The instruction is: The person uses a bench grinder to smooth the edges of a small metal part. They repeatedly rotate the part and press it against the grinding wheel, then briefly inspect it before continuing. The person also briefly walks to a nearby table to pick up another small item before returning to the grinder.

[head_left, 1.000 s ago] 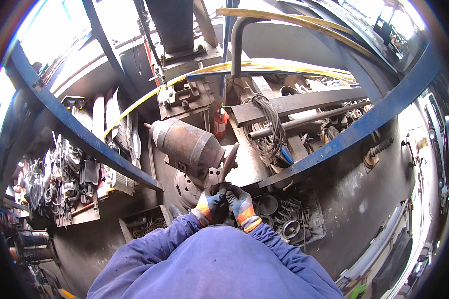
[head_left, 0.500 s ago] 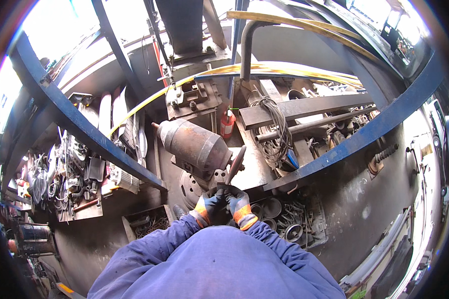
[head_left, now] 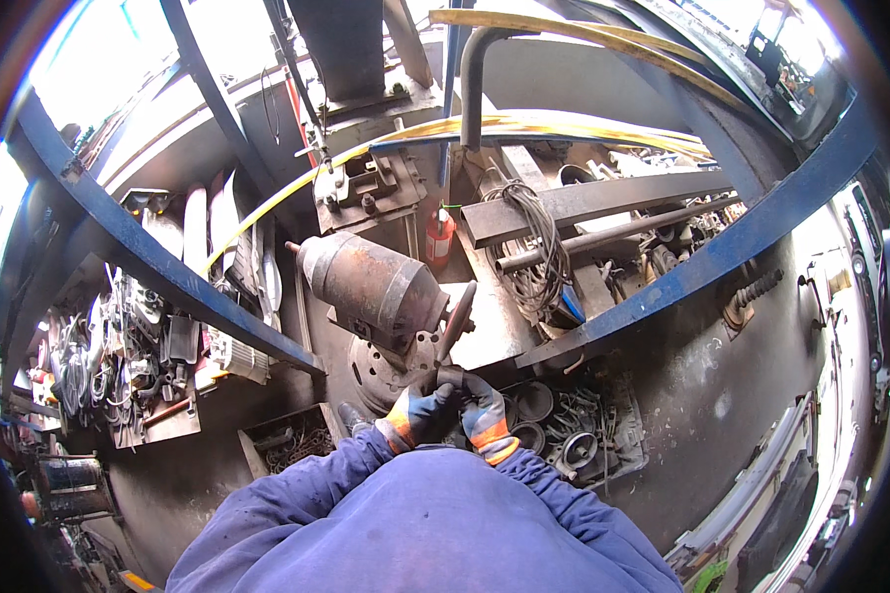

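Note:
Both my hands wear blue, grey and orange work gloves and meet in front of my chest. Between them is a small dark metal piece [head_left: 451, 376], partly covered by the gloves. My left hand [head_left: 418, 410] is closed, its fingertips at the piece's left side. My right hand [head_left: 482, 408] curls around it from the right. Just beyond stands a rusty motor [head_left: 376, 285] with an upright, edge-on grinding wheel [head_left: 457, 321] on its right end. The wheel's lower edge is close to the piece; whether they touch I cannot tell. A round, holed metal base [head_left: 374, 374] supports the motor.
Blue steel beams [head_left: 168, 247] slant down on both sides. A scrap crate [head_left: 292, 440] sits at lower left, a tray of metal parts [head_left: 613, 435] at right. Beyond the motor are a red fire extinguisher [head_left: 440, 237], coiled cable [head_left: 534, 247] and a heavy steel bar [head_left: 613, 203].
My hands have drawn slightly back from the wheel. The right glove has turned and the dark piece shows more between the hands. The whole view has shifted a little.

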A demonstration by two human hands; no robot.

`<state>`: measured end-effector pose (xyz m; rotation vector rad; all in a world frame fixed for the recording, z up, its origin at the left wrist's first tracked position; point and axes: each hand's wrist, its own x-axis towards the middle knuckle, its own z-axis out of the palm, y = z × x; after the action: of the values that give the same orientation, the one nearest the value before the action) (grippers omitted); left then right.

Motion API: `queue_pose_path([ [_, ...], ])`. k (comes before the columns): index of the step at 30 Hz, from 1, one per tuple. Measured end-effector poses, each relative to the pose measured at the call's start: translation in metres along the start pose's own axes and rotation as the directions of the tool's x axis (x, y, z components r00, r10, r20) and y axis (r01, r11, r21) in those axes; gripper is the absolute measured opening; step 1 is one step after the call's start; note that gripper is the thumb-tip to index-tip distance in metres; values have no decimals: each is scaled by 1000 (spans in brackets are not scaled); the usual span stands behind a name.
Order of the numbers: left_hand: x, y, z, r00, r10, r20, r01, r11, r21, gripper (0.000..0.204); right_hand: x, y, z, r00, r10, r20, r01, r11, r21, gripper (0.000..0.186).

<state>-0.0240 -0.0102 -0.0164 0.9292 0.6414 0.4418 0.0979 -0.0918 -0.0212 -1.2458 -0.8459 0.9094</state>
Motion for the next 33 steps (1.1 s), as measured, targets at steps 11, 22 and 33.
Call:
queue_pose_path([
  [11,-2,14,3,999,2,-34,-2,1000,-1,31,2,14,8,981,161,-105,-160,987,15,17],
  [22,13,21,13,969,-122,-213,96,987,-129,22,18,17,12,889,365,-277,-333,930,155,21],
  [33,0,21,6,967,-51,-251,65,997,47,27,16,3,24,909,372,-190,-333,920,209,18],
])
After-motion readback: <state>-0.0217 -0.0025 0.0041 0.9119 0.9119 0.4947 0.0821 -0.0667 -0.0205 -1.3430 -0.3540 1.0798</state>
